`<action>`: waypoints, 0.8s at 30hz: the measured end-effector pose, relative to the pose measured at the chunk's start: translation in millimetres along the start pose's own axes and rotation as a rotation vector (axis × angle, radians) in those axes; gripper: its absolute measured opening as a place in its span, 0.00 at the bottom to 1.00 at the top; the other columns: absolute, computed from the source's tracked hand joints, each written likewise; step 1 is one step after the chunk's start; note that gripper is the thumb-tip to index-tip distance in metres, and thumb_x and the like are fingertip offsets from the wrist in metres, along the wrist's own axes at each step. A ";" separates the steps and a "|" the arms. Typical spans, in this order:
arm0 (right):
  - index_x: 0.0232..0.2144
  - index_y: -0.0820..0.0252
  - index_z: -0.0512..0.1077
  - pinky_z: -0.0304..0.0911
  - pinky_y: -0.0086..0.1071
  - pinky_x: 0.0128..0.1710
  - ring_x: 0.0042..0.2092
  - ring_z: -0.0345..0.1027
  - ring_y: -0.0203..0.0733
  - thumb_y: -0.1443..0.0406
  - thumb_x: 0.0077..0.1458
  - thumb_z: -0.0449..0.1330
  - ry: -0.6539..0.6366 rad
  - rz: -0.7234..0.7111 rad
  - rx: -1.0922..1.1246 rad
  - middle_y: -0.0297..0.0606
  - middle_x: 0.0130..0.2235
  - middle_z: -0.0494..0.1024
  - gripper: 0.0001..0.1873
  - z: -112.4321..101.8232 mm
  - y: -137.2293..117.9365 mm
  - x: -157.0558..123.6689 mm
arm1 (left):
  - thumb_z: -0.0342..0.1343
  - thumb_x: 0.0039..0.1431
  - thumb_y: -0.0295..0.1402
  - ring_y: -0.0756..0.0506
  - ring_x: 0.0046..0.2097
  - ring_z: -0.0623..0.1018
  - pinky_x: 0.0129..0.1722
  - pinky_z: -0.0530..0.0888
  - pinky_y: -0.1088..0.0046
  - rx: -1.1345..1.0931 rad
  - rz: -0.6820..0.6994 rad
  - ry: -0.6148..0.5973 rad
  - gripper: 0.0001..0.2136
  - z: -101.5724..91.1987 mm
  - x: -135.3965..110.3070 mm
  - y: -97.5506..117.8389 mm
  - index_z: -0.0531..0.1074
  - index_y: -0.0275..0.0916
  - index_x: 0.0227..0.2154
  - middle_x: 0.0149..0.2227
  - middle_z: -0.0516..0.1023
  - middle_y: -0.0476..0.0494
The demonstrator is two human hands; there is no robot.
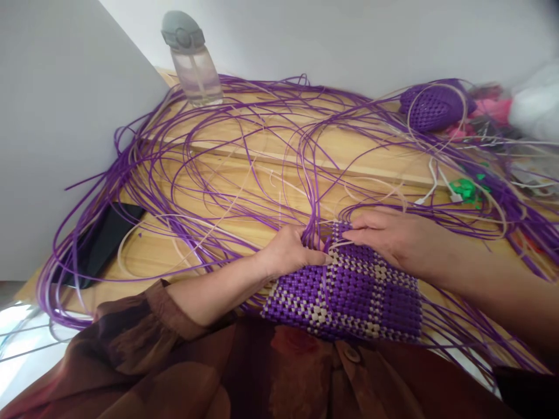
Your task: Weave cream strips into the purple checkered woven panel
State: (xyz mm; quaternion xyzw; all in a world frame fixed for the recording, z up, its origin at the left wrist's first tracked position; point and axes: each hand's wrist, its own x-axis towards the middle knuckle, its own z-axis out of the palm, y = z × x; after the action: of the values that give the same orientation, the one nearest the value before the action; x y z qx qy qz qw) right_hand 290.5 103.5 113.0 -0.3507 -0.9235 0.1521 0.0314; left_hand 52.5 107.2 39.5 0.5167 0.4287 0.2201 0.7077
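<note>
A woven panel of purple and cream plastic strands [356, 291] lies at the table's front edge, against my clothing. My left hand [294, 250] is at its upper left edge, with the thumb lying on the weave and the fingers closed around a bundle of upright purple strands [313, 198]. On the upper right part of the weave, my right hand [388, 238] has its thumb and fingertips pinched together by a cream strand [343, 243]. Long loose strands fan out from the panel's edges on both sides.
Looped purple and cream strands [148, 157] spread over the wooden table [244, 186]. A clear bottle with a grey lid [196, 64] stands at the back left. A dark flat object [109, 244] lies left. A purple woven piece [432, 105], white cable ends [430, 186] and green bits [469, 191] are right.
</note>
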 end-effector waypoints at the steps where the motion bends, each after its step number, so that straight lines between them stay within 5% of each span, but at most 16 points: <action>1: 0.51 0.53 0.75 0.63 0.43 0.54 0.52 0.68 0.50 0.68 0.62 0.53 0.011 -0.036 -0.084 0.41 0.47 0.78 0.18 -1.0 -4.6 -1.2 | 0.69 0.42 0.36 0.54 0.26 0.66 0.29 0.64 0.75 0.006 0.010 -0.004 0.14 0.2 0.4 -0.3 0.71 0.35 0.26 0.24 0.70 0.53; 4: 0.52 0.55 0.73 0.63 0.46 0.53 0.53 0.67 0.53 0.70 0.63 0.50 0.036 -0.154 -0.280 0.43 0.50 0.77 0.19 -6.7 -21.0 2.8 | 0.68 0.43 0.35 0.53 0.27 0.66 0.30 0.64 0.74 0.002 0.056 -0.019 0.13 0.8 0.6 -0.3 0.71 0.34 0.26 0.24 0.69 0.53; 7: 0.40 0.58 0.75 0.63 0.42 0.46 0.45 0.68 0.48 0.69 0.63 0.51 -0.037 -0.191 -0.257 0.42 0.42 0.78 0.13 -11.4 -34.4 22.7 | 0.68 0.44 0.34 0.53 0.27 0.66 0.30 0.64 0.74 -0.018 0.075 -0.037 0.12 0.6 -0.5 0.2 0.72 0.34 0.26 0.25 0.69 0.53; 13: 0.27 0.59 0.75 0.54 0.33 0.31 0.30 0.65 0.36 0.63 0.59 0.56 -0.099 0.239 0.023 0.34 0.28 0.76 0.12 -6.1 -23.4 74.8 | 0.69 0.44 0.34 0.53 0.29 0.69 0.33 0.66 0.74 -0.058 0.087 -0.059 0.12 -1.8 -0.8 -2.8 0.75 0.33 0.29 0.27 0.72 0.51; 17: 0.23 0.59 0.71 0.48 0.31 0.26 0.24 0.59 0.33 0.60 0.55 0.58 -0.220 0.452 0.121 0.30 0.22 0.70 0.12 -1.1 -5.9 75.4 | 0.71 0.41 0.36 0.52 0.30 0.71 0.35 0.68 0.73 -0.081 0.070 -0.069 0.15 -2.0 -0.5 -2.6 0.75 0.34 0.29 0.28 0.74 0.50; 24: 0.26 0.59 0.71 0.52 0.34 0.35 0.34 0.65 0.41 0.65 0.59 0.53 -0.085 0.198 -0.167 0.38 0.30 0.75 0.11 -8.7 -22.2 44.9 | 0.71 0.40 0.38 0.54 0.27 0.68 0.30 0.65 0.75 -0.001 0.031 -0.016 0.18 -1.2 -2.2 2.4 0.73 0.34 0.31 0.25 0.72 0.52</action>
State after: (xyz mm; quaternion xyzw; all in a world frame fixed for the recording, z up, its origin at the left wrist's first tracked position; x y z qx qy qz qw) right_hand 244.0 119.5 125.9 -0.4349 -0.8943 0.0916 -0.0523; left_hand 50.6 107.0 42.4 0.5247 0.4150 0.2270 0.7077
